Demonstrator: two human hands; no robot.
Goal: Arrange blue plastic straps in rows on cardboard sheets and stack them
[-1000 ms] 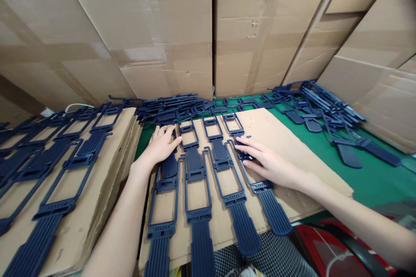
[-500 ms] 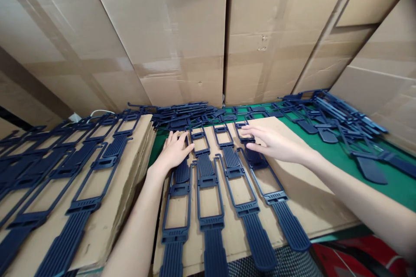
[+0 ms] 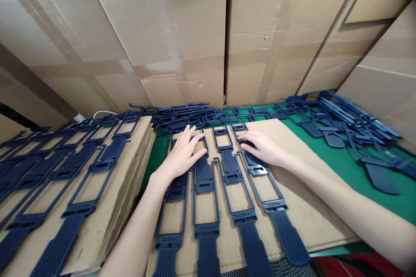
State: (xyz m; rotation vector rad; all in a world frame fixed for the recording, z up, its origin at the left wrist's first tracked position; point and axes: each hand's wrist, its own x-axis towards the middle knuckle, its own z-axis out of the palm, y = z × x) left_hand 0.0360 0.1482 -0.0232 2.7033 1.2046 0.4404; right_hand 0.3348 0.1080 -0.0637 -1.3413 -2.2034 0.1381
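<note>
Dark blue plastic frames with ribbed paddle ends lie in a row on a cardboard sheet [image 3: 305, 199] in front of me. My left hand [image 3: 183, 153], fingers spread, rests over the upper ends of the two leftmost frames, including this blue frame [image 3: 206, 227]. On the far right of the row, my right hand [image 3: 258, 145] touches the top part of another blue frame [image 3: 274, 205]. Its fingers are apart and slightly bent. Between the hands lies one more frame [image 3: 243, 214], untouched.
A second cardboard stack [image 3: 130, 181] at the left bears more blue frames. Behind lies a heap of blue parts [image 3: 185, 114] on the green table [image 3: 344, 164]. A pile of parts [image 3: 354, 114] sits at the right. Large cardboard boxes [image 3: 188, 30] stand along the back.
My left hand has moved right, over the second frame, with its fingers spread wider. My right hand has shifted slightly left and down. The row of frames has shifted slightly left.
</note>
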